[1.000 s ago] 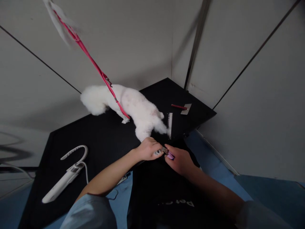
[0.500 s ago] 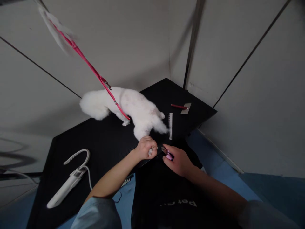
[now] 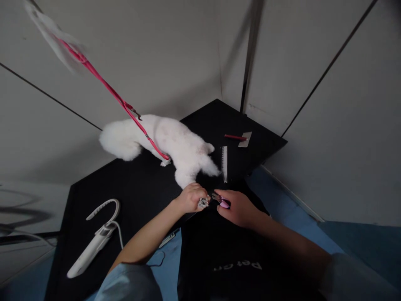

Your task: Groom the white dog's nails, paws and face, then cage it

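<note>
Dog (image 3: 181, 136) on black bench (image 3: 147, 179), left hand (image 3: 190, 197) closed around its hind paw (image 3: 203, 203) near bench edge, right hand (image 3: 238, 207) gripping purple-handled clippers (image 3: 224, 204) just beside paw, comb (image 3: 224, 164) near dog.

Left hand (image 3: 191, 198) holds 1 paw (image 3: 203, 203) of dog (image 3: 177, 138); right hand (image 3: 238, 207), clippers (image 3: 224, 203).
</note>
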The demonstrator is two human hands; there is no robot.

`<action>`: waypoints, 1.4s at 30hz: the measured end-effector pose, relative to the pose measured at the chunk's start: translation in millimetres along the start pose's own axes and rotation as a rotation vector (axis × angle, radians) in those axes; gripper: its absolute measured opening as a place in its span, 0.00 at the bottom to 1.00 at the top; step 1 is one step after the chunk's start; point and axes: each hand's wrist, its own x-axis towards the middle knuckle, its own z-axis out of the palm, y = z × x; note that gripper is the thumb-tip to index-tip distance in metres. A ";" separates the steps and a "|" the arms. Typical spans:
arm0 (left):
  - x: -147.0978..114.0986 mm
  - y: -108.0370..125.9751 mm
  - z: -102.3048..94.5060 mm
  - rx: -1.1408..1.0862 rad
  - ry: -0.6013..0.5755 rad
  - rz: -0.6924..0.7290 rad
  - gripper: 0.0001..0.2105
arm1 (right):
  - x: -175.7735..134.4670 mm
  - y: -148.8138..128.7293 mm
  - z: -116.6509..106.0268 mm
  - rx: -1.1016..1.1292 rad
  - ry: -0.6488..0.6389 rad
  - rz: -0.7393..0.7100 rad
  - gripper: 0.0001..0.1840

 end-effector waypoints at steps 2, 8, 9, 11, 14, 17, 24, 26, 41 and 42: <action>5.0 -1.9 -4.2 -0.009 -0.004 0.006 0.07 | -0.9 0.4 2.2 -0.029 0.044 -0.023 0.25; 12.4 -8.6 -9.7 -0.009 0.002 0.003 0.09 | 5.9 -2.7 6.9 -0.241 0.191 -0.152 0.27; 11.9 -9.4 -9.5 -0.001 -0.004 -0.007 0.09 | 7.8 -3.7 6.3 -0.281 0.207 -0.163 0.27; 10.1 -10.7 -8.4 0.019 -0.023 -0.029 0.09 | 10.9 -6.0 4.0 -0.351 0.218 -0.174 0.27; 7.8 -11.9 -6.3 0.041 -0.025 -0.035 0.09 | 13.5 -9.7 -0.6 -0.422 0.184 -0.165 0.28; 8.2 -12.3 -4.8 0.052 0.001 -0.016 0.09 | 13.5 -12.1 -4.6 -0.452 0.125 -0.134 0.28; 12.8 -11.3 -6.5 0.062 -0.034 -0.021 0.09 | 12.0 -15.2 -11.0 -0.433 0.039 -0.084 0.28; 14.5 -10.2 -8.2 0.067 -0.046 -0.017 0.09 | 12.4 -16.3 -13.2 -0.422 0.019 -0.081 0.28; 4.6 -7.1 -3.2 0.054 -0.142 -0.037 0.03 | 21.0 -16.4 -26.0 -0.201 -0.219 -0.046 0.05; 5.7 -7.2 -3.7 0.049 -0.122 -0.034 0.03 | 22.4 -14.9 -26.0 -0.156 -0.235 -0.060 0.06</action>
